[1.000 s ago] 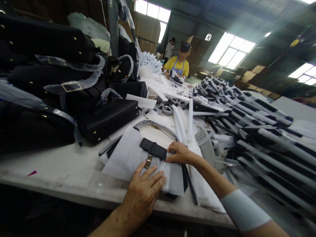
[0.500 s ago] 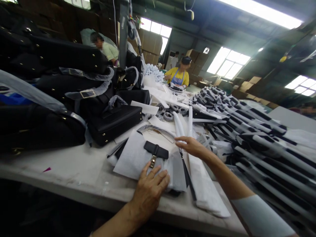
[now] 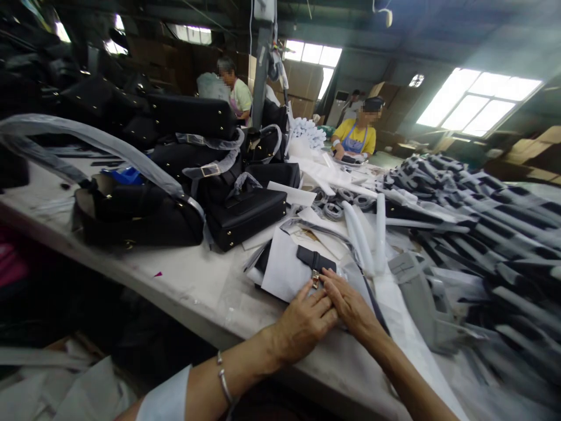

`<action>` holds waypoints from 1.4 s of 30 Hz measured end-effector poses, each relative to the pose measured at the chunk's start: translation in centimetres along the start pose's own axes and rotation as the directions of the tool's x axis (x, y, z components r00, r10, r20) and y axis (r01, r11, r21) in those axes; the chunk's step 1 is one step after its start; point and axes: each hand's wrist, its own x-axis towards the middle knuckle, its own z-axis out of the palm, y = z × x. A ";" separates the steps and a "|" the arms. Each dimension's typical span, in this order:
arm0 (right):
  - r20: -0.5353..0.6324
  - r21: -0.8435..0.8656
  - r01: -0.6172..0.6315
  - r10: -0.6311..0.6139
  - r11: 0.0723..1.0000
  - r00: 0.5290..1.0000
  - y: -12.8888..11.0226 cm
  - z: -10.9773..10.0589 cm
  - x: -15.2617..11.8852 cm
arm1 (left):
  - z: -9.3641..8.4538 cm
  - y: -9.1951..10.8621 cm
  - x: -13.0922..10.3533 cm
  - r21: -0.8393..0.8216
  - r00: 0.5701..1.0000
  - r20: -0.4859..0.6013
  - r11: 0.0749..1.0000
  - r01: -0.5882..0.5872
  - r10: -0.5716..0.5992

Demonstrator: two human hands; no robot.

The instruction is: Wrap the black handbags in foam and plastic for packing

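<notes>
A black handbag lies on the table before me, its front covered by a white wrapping sheet point(image 3: 283, 266). A short black flap strap point(image 3: 309, 257) rests over the sheet, with a gold-coloured clasp point(image 3: 315, 277) at its lower end. My left hand point(image 3: 304, 321) lies over the lower part of the bag, fingers extended and their tips just below the clasp. From the right, my right hand point(image 3: 350, 301) reaches in with stretched fingers touching beside the clasp and strap. The two hands meet and cover the bag's lower front. Neither appears to grip anything.
Black handbags point(image 3: 245, 216) with wrapped handles are piled at the left. Wrapped black-and-white strips point(image 3: 482, 216) heap up on the right, near a grey plastic holder point(image 3: 421, 298). Coiled straps point(image 3: 333, 210) lie beyond the bag. A co-worker in yellow point(image 3: 357, 134) sits across the table.
My right hand has come down and left from the bag's right side to the clasp, beside my left hand. The camera view has swung right-to-left, showing more of the table's left side.
</notes>
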 end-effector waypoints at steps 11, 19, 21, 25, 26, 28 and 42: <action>-0.009 -0.213 0.032 -0.034 0.977 0.999 -1.5 0.0 -0.6 | -8.8 -10.8 -3.3 -0.033 0.996 0.068 0.998 0.054 -0.052; 0.019 -0.215 -0.005 0.009 0.977 1.000 -2.2 -0.5 -0.8 | -8.2 -11.2 -1.0 -0.085 0.994 0.035 0.990 0.110 -0.108; -0.002 -0.232 0.014 -0.015 0.973 1.000 -2.1 -0.3 -0.8 | -7.7 -11.7 -1.4 -0.095 0.995 0.055 0.992 0.086 -0.081; -0.029 -0.281 0.058 -0.069 0.958 0.997 -2.3 0.1 -0.8 | -6.6 -12.2 -3.2 -0.119 0.991 0.115 0.989 0.087 -0.074; -0.027 -0.295 0.066 -0.077 0.953 0.997 -2.3 0.2 -0.8 | -6.4 -12.1 -3.6 -0.099 0.989 0.126 0.991 0.091 -0.078; -0.018 -0.319 0.080 -0.090 0.944 0.996 -2.5 0.2 -0.8 | -6.2 -11.9 -4.1 -0.049 0.985 0.157 0.995 0.082 -0.073; -0.100 -0.511 0.283 -0.383 0.812 0.918 -6.4 1.0 -1.2 | -8.2 -9.7 -5.4 -0.160 0.858 0.473 0.938 0.309 -0.202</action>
